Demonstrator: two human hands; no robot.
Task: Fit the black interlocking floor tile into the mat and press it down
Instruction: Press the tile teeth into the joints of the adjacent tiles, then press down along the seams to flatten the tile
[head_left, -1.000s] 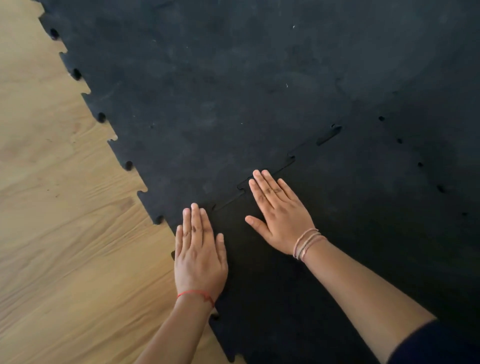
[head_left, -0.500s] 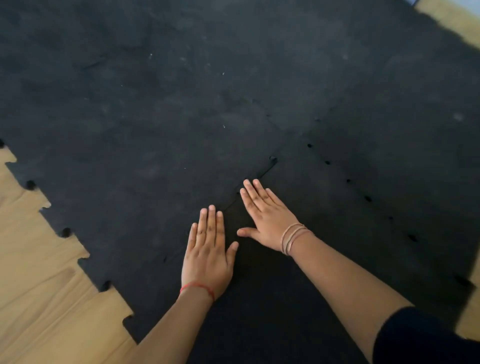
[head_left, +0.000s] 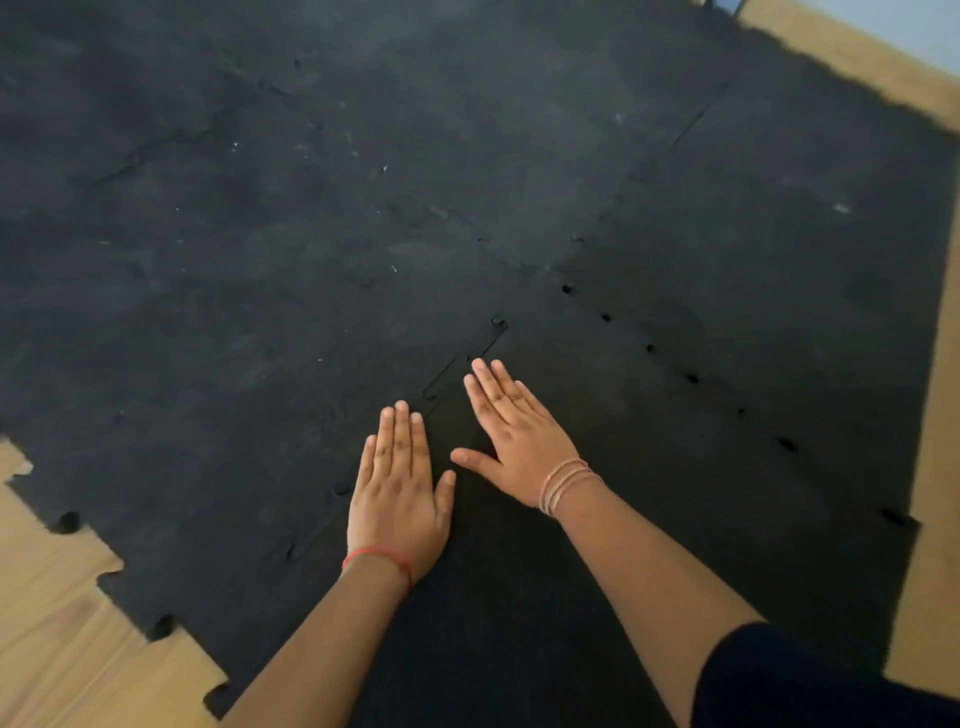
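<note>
On the black floor tile (head_left: 649, 467), left hand (head_left: 397, 501) and right hand (head_left: 519, 436) lie flat, fingers extended, holding nothing, along the mat (head_left: 260, 286) seam.

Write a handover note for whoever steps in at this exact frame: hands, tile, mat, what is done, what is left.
Left hand: open, flat, palm down beside the seam, holding nothing.
Right hand: open, flat on the black tile, fingertips near the seam, holding nothing.
The tile lies within the mat, above the wooden floor.
Done: tile laid in place; the seam under the hands looks mostly closed.
Left: the seam ahead of the right hand shows a dark line and small gaps, and a row of dark gaps runs along the tile's right edge. Those probably need pressing; whether they are fully seated cannot be judged.
</note>
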